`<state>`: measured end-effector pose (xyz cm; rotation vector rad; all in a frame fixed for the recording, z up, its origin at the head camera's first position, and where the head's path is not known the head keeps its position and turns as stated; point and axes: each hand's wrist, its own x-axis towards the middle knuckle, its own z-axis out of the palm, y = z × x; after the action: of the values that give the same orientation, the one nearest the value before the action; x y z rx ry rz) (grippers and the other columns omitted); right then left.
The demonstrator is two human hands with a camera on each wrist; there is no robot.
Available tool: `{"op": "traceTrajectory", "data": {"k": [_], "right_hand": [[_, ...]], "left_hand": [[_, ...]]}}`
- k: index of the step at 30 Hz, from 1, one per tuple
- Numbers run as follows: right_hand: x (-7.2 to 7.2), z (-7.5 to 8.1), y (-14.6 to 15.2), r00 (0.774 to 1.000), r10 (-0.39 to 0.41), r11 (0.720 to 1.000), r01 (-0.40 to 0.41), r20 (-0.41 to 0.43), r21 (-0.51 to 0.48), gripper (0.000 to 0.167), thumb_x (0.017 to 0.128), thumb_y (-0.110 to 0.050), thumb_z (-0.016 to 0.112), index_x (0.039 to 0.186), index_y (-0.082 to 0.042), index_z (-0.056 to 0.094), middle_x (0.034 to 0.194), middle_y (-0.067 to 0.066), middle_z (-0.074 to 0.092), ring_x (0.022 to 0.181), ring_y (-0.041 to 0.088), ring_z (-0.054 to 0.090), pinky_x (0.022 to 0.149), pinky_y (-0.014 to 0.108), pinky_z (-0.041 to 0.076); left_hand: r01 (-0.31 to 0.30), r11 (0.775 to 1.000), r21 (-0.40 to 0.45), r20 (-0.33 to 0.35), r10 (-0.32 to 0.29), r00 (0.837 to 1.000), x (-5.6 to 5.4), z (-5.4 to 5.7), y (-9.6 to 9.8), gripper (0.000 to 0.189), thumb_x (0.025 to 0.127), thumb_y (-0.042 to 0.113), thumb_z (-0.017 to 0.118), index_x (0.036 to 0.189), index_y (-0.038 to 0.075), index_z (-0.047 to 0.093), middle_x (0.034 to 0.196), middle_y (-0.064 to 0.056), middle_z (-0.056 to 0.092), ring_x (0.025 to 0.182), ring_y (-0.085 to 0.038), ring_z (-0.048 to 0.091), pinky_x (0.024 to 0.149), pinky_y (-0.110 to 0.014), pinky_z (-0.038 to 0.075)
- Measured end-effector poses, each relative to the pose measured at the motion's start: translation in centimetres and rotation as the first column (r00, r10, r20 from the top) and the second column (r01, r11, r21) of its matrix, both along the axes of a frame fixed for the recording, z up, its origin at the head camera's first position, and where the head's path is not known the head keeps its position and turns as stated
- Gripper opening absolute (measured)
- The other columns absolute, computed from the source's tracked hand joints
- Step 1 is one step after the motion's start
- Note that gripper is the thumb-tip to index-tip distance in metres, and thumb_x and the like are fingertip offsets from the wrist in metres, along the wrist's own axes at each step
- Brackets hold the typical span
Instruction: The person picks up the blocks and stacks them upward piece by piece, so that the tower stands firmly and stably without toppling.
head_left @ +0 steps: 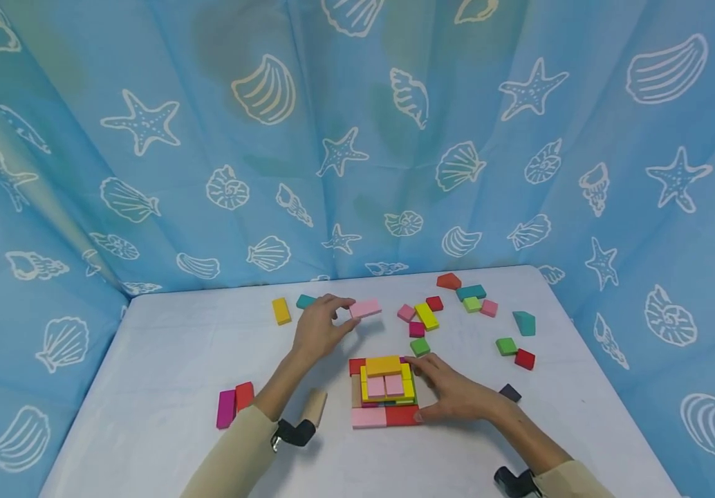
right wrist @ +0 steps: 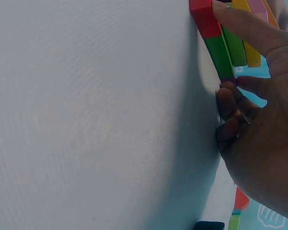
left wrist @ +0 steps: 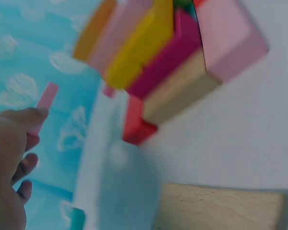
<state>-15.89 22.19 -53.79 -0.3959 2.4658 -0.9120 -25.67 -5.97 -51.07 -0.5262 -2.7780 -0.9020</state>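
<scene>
My left hand [head_left: 319,328] pinches a flat pink block [head_left: 366,308] between thumb and fingertips, raised above the table behind the stack. In the left wrist view the pink block [left wrist: 48,98] shows edge-on beyond the fingers. A layered stack of coloured blocks [head_left: 384,364] stands mid-table: a red, pink and wooden base, yellow blocks above, and pink and orange blocks at the top. My right hand [head_left: 453,389] spans the stack's right side. Its thumb touches the red corner block [right wrist: 205,18], and its index finger touches the far corner; the other fingers are curled.
Loose blocks lie at the back right, among them a yellow block [head_left: 426,316] and a teal block [head_left: 524,323]. A wooden block [head_left: 314,407] is beside the left forearm, with magenta [head_left: 226,409] and red blocks farther left. A shell-patterned curtain [head_left: 357,138] surrounds the white table [head_left: 164,360].
</scene>
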Motion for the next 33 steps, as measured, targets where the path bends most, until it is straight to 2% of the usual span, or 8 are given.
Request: {"op": "traceTrajectory", "data": {"k": [4,9,13,17,20,25,33], "right_hand": [[0.0,-0.1,0.2,1.0,0.008,1.0,-0.008,-0.009,-0.009,0.105,0.069,-0.044,0.09,0.156,-0.027,0.034,0.15,0.005,0.037,0.137,0.026,0.04,0.1,0.05,0.051],[0.0,-0.2,0.4,1.0,0.021,1.0,-0.021,-0.022,-0.02,0.104,0.07,-0.044,0.09,0.156,-0.027,0.034,0.15,0.006,0.037,0.137,0.027,0.04,0.1,0.051,0.051],[0.0,-0.3,0.4,0.999,0.03,0.999,-0.031,-0.029,-0.026,0.103,0.071,-0.042,0.09,0.155,-0.028,0.033,0.149,0.005,0.038,0.137,0.026,0.04,0.101,0.05,0.051],[-0.1,-0.2,0.3,0.999,0.03,0.999,-0.03,-0.028,-0.022,0.103,0.071,-0.043,0.089,0.155,-0.027,0.033,0.148,0.004,0.039,0.137,0.025,0.04,0.101,0.048,0.051],[0.0,-0.1,0.2,0.999,0.022,1.0,-0.022,-0.027,-0.019,0.103,0.07,-0.043,0.09,0.155,-0.027,0.034,0.147,0.004,0.04,0.136,0.025,0.041,0.101,0.049,0.051],[0.1,0.0,0.1,1.0,0.014,1.0,-0.014,-0.027,0.0,0.104,0.069,-0.043,0.09,0.155,-0.029,0.034,0.147,0.003,0.04,0.136,0.025,0.042,0.1,0.048,0.051],[0.1,-0.1,0.1,0.999,0.022,1.0,-0.022,-0.039,0.002,0.105,0.069,-0.044,0.09,0.156,-0.03,0.034,0.147,0.004,0.04,0.137,0.026,0.042,0.1,0.051,0.051]], "left_hand": [[0.079,0.994,0.07,-0.044,-0.076,0.996,2.4,1.9,-0.4,0.039,0.086,0.04,0.08,0.121,0.024,0.072,0.111,0.007,0.071,0.084,-0.013,0.058,0.069,-0.024,0.05],[0.187,0.98,0.065,-0.04,-0.185,0.982,5.7,3.3,-0.6,0.038,0.084,0.04,0.082,0.118,0.027,0.072,0.111,0.011,0.07,0.086,-0.014,0.061,0.07,-0.023,0.05],[0.23,0.972,0.05,-0.004,-0.23,0.973,8.3,3.3,-0.6,0.039,0.081,0.04,0.084,0.116,0.028,0.071,0.107,0.013,0.07,0.086,-0.014,0.063,0.073,-0.025,0.05],[0.232,0.972,0.048,0.034,-0.233,0.972,10.1,2.2,-0.7,0.039,0.081,0.042,0.083,0.115,0.028,0.071,0.104,0.012,0.071,0.087,-0.014,0.061,0.077,-0.027,0.049],[0.218,0.975,0.043,0.052,-0.22,0.974,10.7,1.2,-0.8,0.037,0.082,0.045,0.082,0.114,0.029,0.071,0.102,0.012,0.071,0.087,-0.013,0.06,0.079,-0.029,0.048],[0.187,0.982,0.024,0.056,-0.188,0.981,11.1,-0.2,-1.0,0.035,0.081,0.048,0.082,0.11,0.03,0.073,0.103,0.016,0.067,0.088,-0.005,0.055,0.08,-0.03,0.047],[0.179,0.984,0.018,0.02,-0.18,0.984,11.0,-1.0,-0.8,0.038,0.08,0.047,0.083,0.113,0.031,0.073,0.1,0.017,0.064,0.087,-0.004,0.054,0.081,-0.03,0.046]]}}
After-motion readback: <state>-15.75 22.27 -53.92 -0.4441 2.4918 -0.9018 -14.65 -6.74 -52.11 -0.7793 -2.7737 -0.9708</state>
